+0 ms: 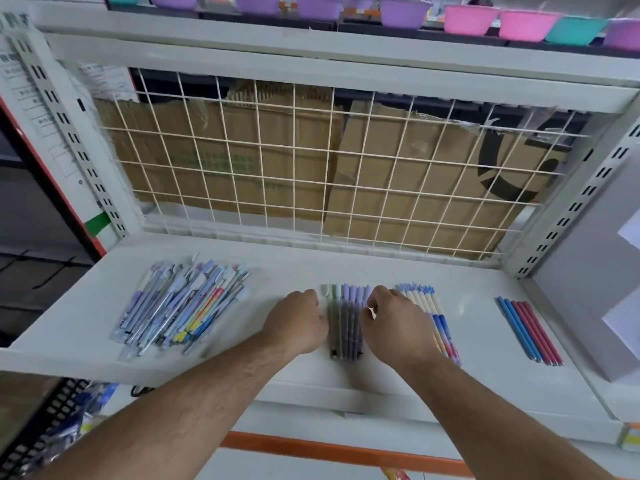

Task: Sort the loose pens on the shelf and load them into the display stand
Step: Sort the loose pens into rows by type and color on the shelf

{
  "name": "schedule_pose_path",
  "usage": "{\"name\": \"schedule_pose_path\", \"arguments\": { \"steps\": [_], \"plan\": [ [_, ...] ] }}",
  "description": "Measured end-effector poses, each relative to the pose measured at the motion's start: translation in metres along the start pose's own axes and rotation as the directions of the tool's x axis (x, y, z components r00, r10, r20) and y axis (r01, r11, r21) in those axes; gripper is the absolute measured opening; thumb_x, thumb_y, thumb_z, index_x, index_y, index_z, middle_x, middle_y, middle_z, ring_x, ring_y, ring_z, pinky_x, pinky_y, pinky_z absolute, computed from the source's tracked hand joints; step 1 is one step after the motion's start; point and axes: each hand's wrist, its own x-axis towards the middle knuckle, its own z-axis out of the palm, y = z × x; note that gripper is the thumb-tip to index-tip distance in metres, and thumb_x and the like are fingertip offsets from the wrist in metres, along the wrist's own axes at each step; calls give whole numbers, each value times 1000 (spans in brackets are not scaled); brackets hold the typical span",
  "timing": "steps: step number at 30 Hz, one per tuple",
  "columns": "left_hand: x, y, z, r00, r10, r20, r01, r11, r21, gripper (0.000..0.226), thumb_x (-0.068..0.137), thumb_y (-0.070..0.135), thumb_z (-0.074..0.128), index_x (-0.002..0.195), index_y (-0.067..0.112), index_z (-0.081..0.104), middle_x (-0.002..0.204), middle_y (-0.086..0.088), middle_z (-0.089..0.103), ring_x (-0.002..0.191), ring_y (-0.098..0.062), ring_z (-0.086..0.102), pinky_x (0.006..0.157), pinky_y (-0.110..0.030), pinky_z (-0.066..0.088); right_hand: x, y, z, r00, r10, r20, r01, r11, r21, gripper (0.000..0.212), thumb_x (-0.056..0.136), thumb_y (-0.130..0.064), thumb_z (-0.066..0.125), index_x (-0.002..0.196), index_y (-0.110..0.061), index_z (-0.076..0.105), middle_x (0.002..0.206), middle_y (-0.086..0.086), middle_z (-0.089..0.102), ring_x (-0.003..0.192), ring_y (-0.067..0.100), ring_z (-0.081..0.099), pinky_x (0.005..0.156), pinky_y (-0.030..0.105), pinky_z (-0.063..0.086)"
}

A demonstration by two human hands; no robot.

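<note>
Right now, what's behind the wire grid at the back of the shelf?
Behind the wire grid, flattened brown cardboard leans across most of the width, one piece with a black printed mark. Dark gaps show above it. What lies behind the cardboard is covered.

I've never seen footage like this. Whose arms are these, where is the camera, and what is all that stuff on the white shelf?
There is no machine here: a person wears a wide-angle camera on the head, so you look forward and down along their two bare arms.

The left hand and right hand press in from either side on a neat row of purple and grey pens lying on the white shelf. Neither has lifted anything; whether they have a real grip on the row, I cannot tell.

On the far left lies a mixed pile of pens, not yet sorted. Right of the hands is a row of cream and blue pens, partly hidden by the right hand, then a small row of blue and red pens. Behind stand a wire grid and cardboard.
</note>
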Motion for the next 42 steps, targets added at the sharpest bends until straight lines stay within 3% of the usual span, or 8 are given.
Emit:
{"name": "schedule_pose_path", "arguments": {
  "steps": [6,13,17,22,28,33,38,42],
  "plan": [
    [-19,-32,-26,991,8,-132,28,963,268,26,92,28,49,113,12,49,116,-8,54,99,-24,52,72,-33,37,6,-25,7,992,-118,38,121,988,-98,27,97,-30,47,118,-17,59,115,2,59,106,21,53,80,30,44],
    [-20,-79,-45,979,-94,-179,172,853,493,44,90,29,51,127,5,47,126,-16,52,115,-31,51,90,-39,48,8,-60,17,990,-106,89,111,993,-43,36,95,-32,51,129,-20,55,127,0,55,119,22,50,93,33,48],
    [-21,-93,-55,981,-97,-165,164,871,463,31,89,20,54,118,10,56,120,-11,60,112,-28,57,82,-32,46,6,-81,23,993,-79,90,82,996,-22,34,94,-33,53,126,-22,57,126,0,56,120,24,52,107,48,42],
    [-18,-99,-62,989,-95,-112,136,880,455,19,87,16,57,106,14,62,108,-6,67,99,-25,64,66,-28,41,6,-102,24,994,-71,78,76,996,-57,36,97,-35,50,131,-24,54,132,-4,54,123,21,51,105,41,32],
    [-9,-94,-66,993,-118,2,106,899,426,15,88,10,55,100,15,64,98,-1,68,94,-23,67,65,-27,42,3,-113,22,998,-32,58,35,998,-46,35,99,-36,48,133,-27,53,135,-9,52,122,18,51,100,37,28],
    [-2,-93,-66,990,-124,72,87,918,388,6,86,13,57,86,19,56,74,5,53,83,-21,64,64,-27,41,1,-108,27,998,-2,60,1,1000,17,33,97,-34,52,129,-25,58,130,-7,55,114,21,55,111,37,25],
    [0,-85,-60,985,-112,134,40,891,453,26,86,4,53,109,11,65,106,-4,67,100,-26,67,79,-33,55,2,-97,35,997,33,66,-36,998,44,32,93,-32,55,123,-23,62,123,-2,60,122,29,56,125,48,12],
    [-2,-80,-57,986,-86,141,22,913,407,25,87,6,52,109,10,63,105,-4,66,98,-25,66,72,-29,48,3,-86,41,996,26,81,-32,997,70,31,91,-34,54,118,-22,64,115,0,64,123,28,55,125,47,12]
  ]
}}
